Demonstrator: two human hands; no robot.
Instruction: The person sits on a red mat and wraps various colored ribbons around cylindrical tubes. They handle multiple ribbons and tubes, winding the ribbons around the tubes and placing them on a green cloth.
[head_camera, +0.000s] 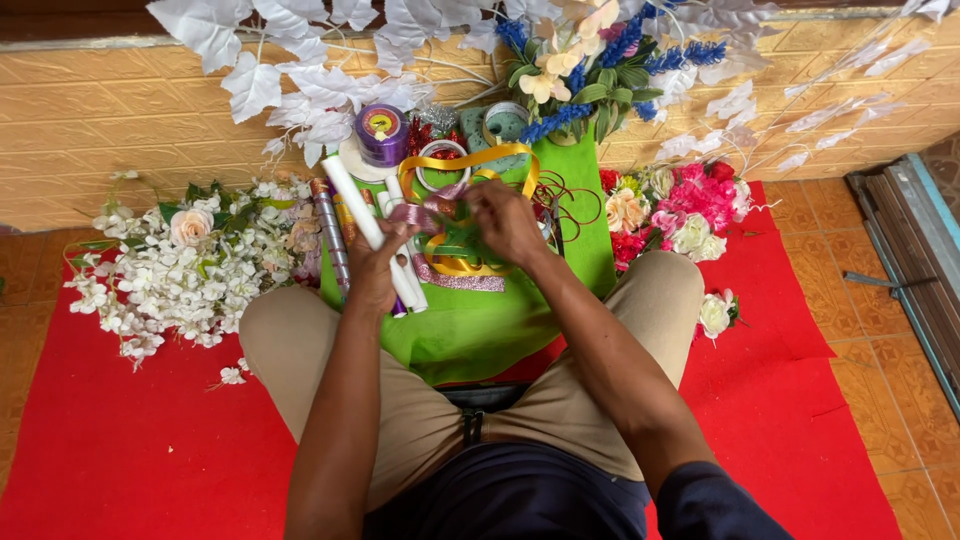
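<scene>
Working over the green cloth (480, 330): my left hand (375, 265) and right hand (505, 220) both pinch a pink ribbon (425, 213), centre, partly looped; white rolls (370, 225), tape spools (440, 160) and flowers (180, 265) lie unused nearby.

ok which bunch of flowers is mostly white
The bunch on the red mat by the left knee: nearly all white blossoms. The bunch by the right knee is pink and red.

Two hands, the left hand (375, 268) and the right hand (505, 222), work over one green cloth (480, 330). On this cloth lies one purple ribbon spool (381, 134) and two white rolls (372, 235). Left of the cloth is one white flower bunch (180, 270), right of it one pink bunch (680, 205).
</scene>
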